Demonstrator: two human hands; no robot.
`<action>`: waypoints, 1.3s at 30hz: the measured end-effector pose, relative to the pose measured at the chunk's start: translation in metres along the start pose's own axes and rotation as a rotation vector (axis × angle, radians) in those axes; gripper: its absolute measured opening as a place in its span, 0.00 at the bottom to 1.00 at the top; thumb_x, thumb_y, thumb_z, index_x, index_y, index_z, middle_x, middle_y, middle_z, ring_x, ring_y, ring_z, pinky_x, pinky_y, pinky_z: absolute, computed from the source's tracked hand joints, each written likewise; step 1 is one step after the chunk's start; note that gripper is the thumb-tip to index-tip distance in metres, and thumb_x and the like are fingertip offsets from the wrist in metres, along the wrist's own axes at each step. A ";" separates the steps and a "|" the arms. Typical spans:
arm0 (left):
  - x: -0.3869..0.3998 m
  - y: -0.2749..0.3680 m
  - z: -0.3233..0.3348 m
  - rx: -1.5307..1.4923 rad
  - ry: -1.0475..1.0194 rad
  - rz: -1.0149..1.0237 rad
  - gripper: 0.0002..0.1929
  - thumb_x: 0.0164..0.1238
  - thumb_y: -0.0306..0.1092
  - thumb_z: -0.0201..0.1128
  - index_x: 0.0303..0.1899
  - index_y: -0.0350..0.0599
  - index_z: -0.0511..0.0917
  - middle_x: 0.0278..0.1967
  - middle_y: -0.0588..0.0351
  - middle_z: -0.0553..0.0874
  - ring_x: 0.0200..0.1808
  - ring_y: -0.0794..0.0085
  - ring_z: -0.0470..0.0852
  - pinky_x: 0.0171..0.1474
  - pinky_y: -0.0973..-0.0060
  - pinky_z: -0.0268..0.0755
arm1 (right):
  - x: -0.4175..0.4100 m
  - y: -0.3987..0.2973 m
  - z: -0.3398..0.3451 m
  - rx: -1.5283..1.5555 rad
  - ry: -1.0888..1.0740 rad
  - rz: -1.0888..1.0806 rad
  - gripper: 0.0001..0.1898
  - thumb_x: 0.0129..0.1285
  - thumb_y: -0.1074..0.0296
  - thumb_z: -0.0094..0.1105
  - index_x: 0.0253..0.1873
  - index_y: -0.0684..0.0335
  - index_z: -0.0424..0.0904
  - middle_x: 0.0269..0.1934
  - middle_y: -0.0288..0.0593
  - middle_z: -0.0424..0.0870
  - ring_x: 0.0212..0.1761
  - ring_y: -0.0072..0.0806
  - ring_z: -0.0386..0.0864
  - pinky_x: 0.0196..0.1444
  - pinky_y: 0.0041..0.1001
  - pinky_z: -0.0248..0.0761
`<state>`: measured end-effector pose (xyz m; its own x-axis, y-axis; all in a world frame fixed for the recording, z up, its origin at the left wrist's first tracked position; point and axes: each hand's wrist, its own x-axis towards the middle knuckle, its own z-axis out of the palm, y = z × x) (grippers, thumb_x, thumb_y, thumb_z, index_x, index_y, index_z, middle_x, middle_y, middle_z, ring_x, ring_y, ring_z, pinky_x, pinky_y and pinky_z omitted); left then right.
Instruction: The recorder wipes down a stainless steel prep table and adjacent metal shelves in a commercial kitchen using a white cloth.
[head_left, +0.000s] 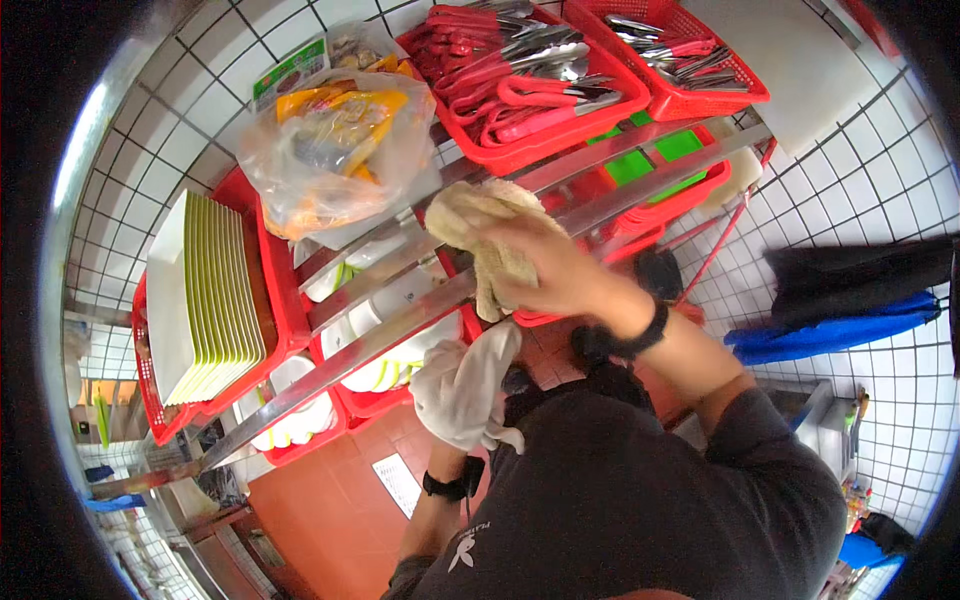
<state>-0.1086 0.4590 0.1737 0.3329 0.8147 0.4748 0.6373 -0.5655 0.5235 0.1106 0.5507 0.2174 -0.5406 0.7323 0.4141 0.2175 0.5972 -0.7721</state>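
Observation:
My right hand (529, 259) grips a beige terry cloth (487, 217), slightly blurred, against the metal rails (442, 296) of the rack in front of me. Lower and to the left, my left hand (448, 457) holds a bunched white cloth (457, 390) close to my body. That cloth hides most of its fingers. Above the beige cloth, a red plastic basket (517, 154) holds many pink-handled tongs (525, 97). To the left, a clear plastic bag (337, 157) with yellow packets rests on the rack.
A stack of white, green-edged trays (202, 300) stands in a red basket (281, 277) on the left. Cutlery fills another red basket (720, 105). Below the rails are white bowls (375, 322) and green containers (630, 165). Dark and blue cloths (840, 322) hang on the tiled wall at right.

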 end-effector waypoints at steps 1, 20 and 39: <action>0.012 0.008 -0.015 -0.096 -0.118 0.057 0.18 0.43 0.42 0.65 0.38 0.46 0.80 0.30 0.53 0.81 0.34 0.58 0.77 0.40 0.67 0.67 | 0.002 0.012 -0.001 -0.366 0.158 0.103 0.35 0.51 0.58 0.67 0.67 0.51 0.68 0.61 0.49 0.70 0.60 0.47 0.69 0.61 0.42 0.62; -0.143 -0.095 0.050 -0.074 -0.487 -0.160 0.28 0.44 0.44 0.69 0.53 0.56 0.79 0.35 0.56 0.82 0.36 0.61 0.82 0.41 0.66 0.75 | -0.050 0.073 -0.012 -0.527 0.576 0.125 0.09 0.49 0.77 0.59 0.37 0.62 0.74 0.41 0.49 0.79 0.44 0.49 0.77 0.45 0.39 0.72; -0.381 -0.154 0.095 -0.726 0.049 -1.115 0.14 0.63 0.22 0.57 0.51 0.41 0.74 0.39 0.59 0.82 0.38 0.75 0.80 0.40 0.76 0.73 | 0.160 0.020 0.142 -0.639 0.174 -0.457 0.19 0.58 0.56 0.62 0.48 0.62 0.76 0.49 0.45 0.78 0.54 0.44 0.73 0.55 0.41 0.67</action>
<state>-0.2675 0.2480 -0.1545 -0.1566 0.8869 -0.4346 0.0330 0.4445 0.8952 -0.0870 0.6332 0.1994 -0.5654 0.3791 0.7326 0.4569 0.8833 -0.1045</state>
